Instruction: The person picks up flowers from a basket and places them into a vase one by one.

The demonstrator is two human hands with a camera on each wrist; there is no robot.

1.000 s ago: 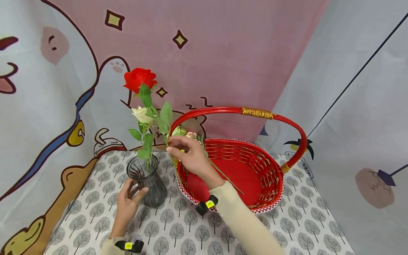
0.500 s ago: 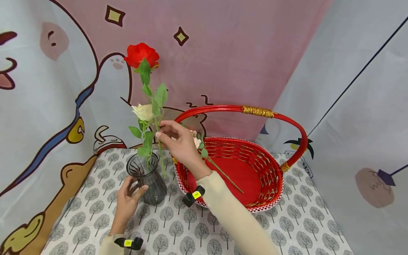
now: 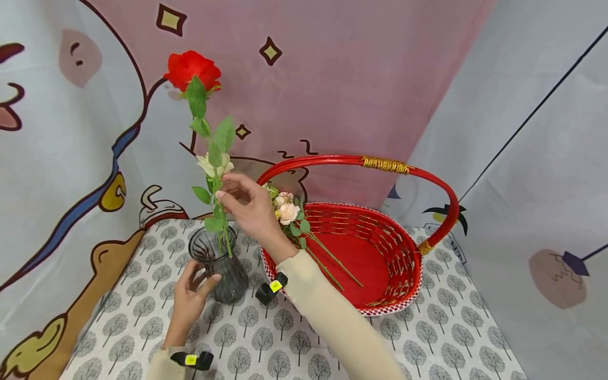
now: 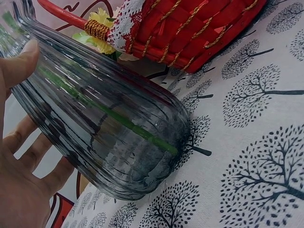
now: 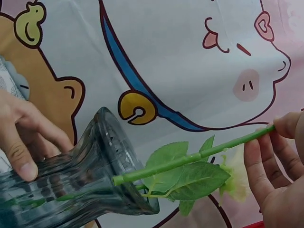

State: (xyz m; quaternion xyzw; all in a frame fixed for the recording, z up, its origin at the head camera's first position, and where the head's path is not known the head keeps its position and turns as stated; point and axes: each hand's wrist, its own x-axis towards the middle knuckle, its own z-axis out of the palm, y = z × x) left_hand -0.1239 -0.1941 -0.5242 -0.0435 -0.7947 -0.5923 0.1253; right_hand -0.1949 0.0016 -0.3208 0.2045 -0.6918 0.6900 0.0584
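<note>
My right hand [image 3: 254, 211] pinches the green stem [image 5: 199, 154] of a red rose [image 3: 192, 71] between thumb and fingers, with the bloom high above. The stem's cut end overlaps the mouth of a grey ribbed glass vase [image 3: 230, 279]; whether it is inside the rim I cannot tell. Around the vase's side, my left hand [image 3: 189, 301] rests with thumb and fingers on opposite sides. A white rose [image 3: 214, 164] stands in the vase, partly behind the red rose's stem. Its green stem [image 4: 142, 135] shows through the glass in the left wrist view.
A red woven basket [image 3: 361, 208] with a tall arched handle [image 3: 328, 160] stands right of the vase. Pale pink flowers [image 3: 287, 211] with long stems lie at its left side. The tree-print tablecloth [image 3: 299, 343] meets a cartoon backdrop [image 3: 332, 79].
My right hand has moved left from the basket side toward the vase, carrying the red rose. The rose rose higher, then shifted left, its stem end now at the vase mouth. The left hand stayed put.
</note>
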